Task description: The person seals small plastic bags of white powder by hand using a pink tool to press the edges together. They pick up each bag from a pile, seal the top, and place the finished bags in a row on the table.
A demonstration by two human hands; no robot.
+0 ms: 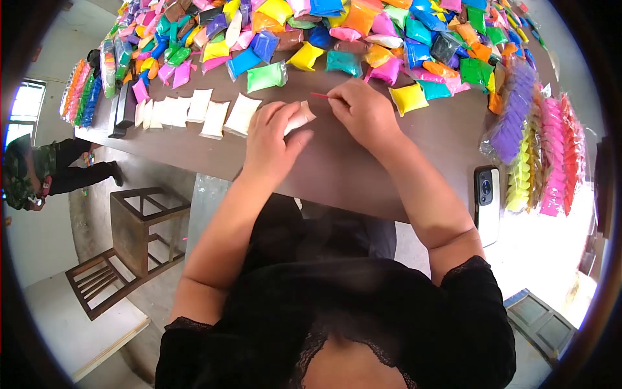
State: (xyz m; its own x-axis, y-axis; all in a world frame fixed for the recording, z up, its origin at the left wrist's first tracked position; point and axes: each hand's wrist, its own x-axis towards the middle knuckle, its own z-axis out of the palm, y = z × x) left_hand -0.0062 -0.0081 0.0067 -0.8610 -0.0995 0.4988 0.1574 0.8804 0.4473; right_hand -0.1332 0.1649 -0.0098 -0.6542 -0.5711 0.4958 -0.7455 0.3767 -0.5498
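Note:
My left hand (272,139) is bent over the table, with its fingers and thumb around a small cream-white packet (300,119). In a pinch between the thumb and fingers of my right hand (366,113) is a thin red stick (319,95), its tip pointing left. To the left of my left hand, several white packets (215,119) lie in a row. Beyond both hands spreads a large heap of coloured soft packets; a green packet (266,77) and a yellow packet (409,98) lie at its near side.
A brown table (414,146) carries everything. On the left stand a dark narrow box (121,110) and bundled coloured strips (84,94). Wrapped strips of packets (512,117) and a phone (486,194) lie right. A wooden chair (133,236) and another person (45,172) are at left.

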